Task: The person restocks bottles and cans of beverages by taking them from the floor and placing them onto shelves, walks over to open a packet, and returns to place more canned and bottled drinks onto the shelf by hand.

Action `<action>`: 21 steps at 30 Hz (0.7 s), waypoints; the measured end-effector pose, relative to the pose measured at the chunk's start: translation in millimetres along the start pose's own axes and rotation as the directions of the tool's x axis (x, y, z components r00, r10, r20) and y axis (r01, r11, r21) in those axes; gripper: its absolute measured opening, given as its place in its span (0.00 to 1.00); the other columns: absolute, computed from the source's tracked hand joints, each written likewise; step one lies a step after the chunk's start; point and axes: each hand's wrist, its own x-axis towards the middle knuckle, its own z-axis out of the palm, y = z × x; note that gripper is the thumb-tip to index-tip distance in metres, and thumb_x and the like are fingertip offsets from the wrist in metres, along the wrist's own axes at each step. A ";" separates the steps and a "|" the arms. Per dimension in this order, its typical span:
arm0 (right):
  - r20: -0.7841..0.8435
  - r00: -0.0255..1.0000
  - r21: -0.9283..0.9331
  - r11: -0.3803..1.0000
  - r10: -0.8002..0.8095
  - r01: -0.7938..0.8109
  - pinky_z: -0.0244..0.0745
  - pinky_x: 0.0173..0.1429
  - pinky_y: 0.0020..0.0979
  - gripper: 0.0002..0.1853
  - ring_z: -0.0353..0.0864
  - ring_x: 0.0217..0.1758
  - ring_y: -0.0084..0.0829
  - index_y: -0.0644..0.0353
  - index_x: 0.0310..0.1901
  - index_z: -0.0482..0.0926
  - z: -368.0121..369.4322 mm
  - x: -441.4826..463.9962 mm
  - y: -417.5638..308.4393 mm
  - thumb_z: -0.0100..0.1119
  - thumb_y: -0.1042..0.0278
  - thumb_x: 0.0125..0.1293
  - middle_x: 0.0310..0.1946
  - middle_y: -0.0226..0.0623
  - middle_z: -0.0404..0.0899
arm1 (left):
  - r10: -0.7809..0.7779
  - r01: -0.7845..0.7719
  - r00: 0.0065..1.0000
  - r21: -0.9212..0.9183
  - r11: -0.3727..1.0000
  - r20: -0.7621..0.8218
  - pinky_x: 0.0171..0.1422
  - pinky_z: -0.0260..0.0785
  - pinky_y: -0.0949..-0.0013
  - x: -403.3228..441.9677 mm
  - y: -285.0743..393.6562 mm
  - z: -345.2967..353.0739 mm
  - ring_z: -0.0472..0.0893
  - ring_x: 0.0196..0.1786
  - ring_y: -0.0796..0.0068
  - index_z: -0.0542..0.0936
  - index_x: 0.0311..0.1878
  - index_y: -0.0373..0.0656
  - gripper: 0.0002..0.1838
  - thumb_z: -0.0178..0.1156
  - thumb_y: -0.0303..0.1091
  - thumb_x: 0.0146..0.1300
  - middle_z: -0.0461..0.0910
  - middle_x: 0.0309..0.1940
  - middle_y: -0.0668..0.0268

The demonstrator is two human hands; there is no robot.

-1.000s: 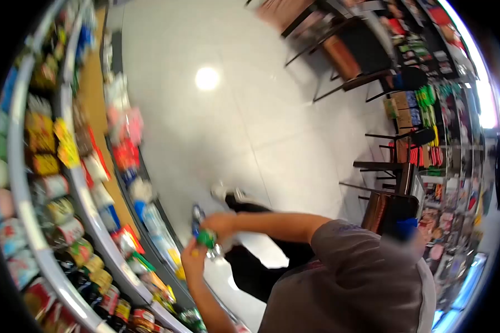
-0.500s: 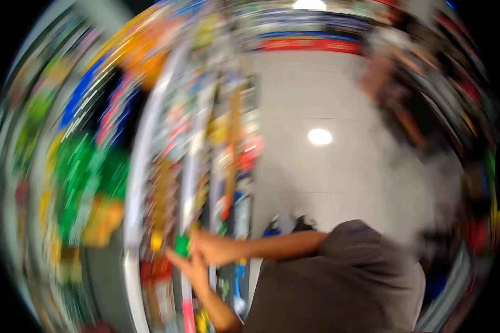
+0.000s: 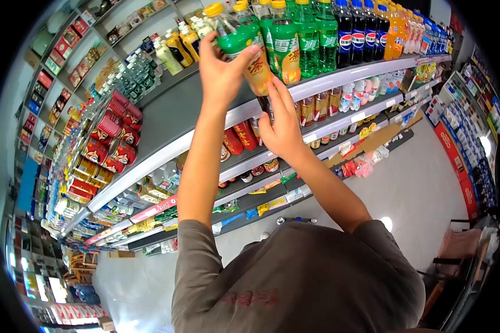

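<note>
Shop floor [image 3: 416, 194] is spreading pale below me, and a long shelf [image 3: 172, 111] is curving across the aisle at my front. Green bottles [image 3: 308, 39] are standing packed along it, with dark bottles [image 3: 358, 33] lining up beyond. Crowding like that is leaving little slack: a careless swing could be toppling neighbours. I'm holding one green drink bottle [image 3: 256, 66] tilted at the near end of that row, over the shelf's front rail [image 3: 344, 75]. Its base could be snagging there if I were misjudging the height; I can't tell whether they're touching. My left hand [image 3: 219, 77] is doing the gripping, closing round the bottle's upper part. My right hand [image 3: 283, 130] is keeping a wide grip, only its fingertips meeting the base, so smooth plastic could be sliding out if the left were loosening.
</note>
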 end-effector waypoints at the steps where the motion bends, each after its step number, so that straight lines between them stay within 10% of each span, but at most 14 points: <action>1: -0.001 1.000 -0.016 1.000 0.004 -0.004 0.58 0.76 0.50 0.33 0.60 0.73 0.65 0.77 0.69 0.61 3.7 0.5 7.4 0.52 0.80 0.60 0.71 0.67 0.57 | 0.014 -0.014 1.000 0.006 1.000 -0.009 0.50 0.77 0.69 5.4 -7.8 4.2 0.82 0.46 0.71 0.66 0.63 0.30 0.38 0.77 0.31 0.54 0.81 0.46 0.56; 21: 0.052 0.986 -0.281 0.949 0.161 -0.141 0.51 0.78 0.55 0.34 0.55 0.75 0.66 0.78 0.67 0.64 28.1 -0.9 37.5 0.54 0.74 0.57 0.72 0.71 0.52 | -0.014 0.042 0.997 0.429 0.902 -0.070 0.63 0.71 0.59 18.0 -64.1 29.8 0.77 0.57 0.56 0.71 0.63 0.28 0.45 0.81 0.44 0.46 0.72 0.55 0.51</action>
